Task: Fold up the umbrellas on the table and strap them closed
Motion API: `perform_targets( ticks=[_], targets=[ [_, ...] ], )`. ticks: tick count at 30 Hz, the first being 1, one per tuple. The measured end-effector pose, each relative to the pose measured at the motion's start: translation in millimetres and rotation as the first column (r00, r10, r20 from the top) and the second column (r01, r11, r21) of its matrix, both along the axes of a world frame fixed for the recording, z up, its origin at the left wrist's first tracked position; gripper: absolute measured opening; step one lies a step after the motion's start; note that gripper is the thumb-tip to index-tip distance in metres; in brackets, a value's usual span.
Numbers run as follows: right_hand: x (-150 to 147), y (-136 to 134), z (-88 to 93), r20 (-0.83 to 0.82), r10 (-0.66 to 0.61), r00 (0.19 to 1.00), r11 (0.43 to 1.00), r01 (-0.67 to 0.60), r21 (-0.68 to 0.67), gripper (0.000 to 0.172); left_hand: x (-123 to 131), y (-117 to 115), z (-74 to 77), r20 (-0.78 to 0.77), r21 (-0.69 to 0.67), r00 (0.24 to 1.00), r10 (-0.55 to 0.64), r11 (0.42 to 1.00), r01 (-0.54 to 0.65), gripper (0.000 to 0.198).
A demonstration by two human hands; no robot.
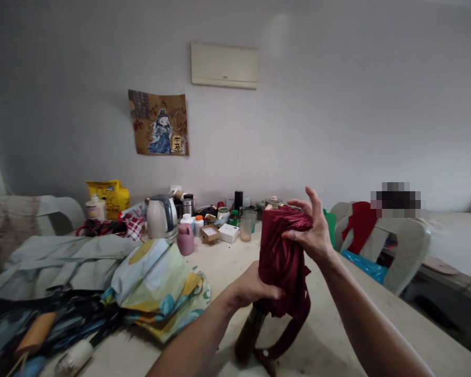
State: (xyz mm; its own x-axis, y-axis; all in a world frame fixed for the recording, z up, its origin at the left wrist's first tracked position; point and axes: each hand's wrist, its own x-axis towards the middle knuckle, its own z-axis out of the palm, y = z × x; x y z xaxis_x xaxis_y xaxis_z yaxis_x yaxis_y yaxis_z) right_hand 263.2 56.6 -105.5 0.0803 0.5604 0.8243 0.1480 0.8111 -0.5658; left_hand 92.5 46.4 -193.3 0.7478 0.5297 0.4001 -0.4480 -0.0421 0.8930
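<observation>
I hold a folded dark red umbrella upright above the table. My left hand is wrapped round its lower part, just above the brown handle. My right hand grips the bunched fabric at the top, thumb and fingers pressed on it, two fingers raised. A red strap loop hangs down near the handle.
A flowered umbrella and a heap of grey cloth lie at the left. A white kettle, a pink cup, small boxes and several jars crowd the far end. A chair with red clothing stands at the right.
</observation>
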Motion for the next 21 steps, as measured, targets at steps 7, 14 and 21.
perform_targets(
  ticks=[7, 14, 21],
  targets=[
    [0.9, -7.6, 14.6, 0.008, -0.351, 0.936, 0.919, 0.346, -0.19, 0.079, 18.5, -17.0, -5.8, -0.266, 0.345, 0.617, 0.74, 0.671, -0.656, 0.059],
    [4.5, -16.1, 14.8, -0.286, 0.038, 0.958, 0.992, -0.07, -0.102, 0.059, 6.8, -6.6, -6.7, -0.144, -0.066, 0.989, 0.027, 0.997, -0.037, 0.071],
    [-4.6, -5.7, -0.8, -0.483, 0.032, 0.875, 0.979, -0.124, -0.159, 0.095, 7.1, -5.4, -10.1, -0.168, -0.056, 0.967, 0.191, 0.978, -0.203, 0.052]
  ],
)
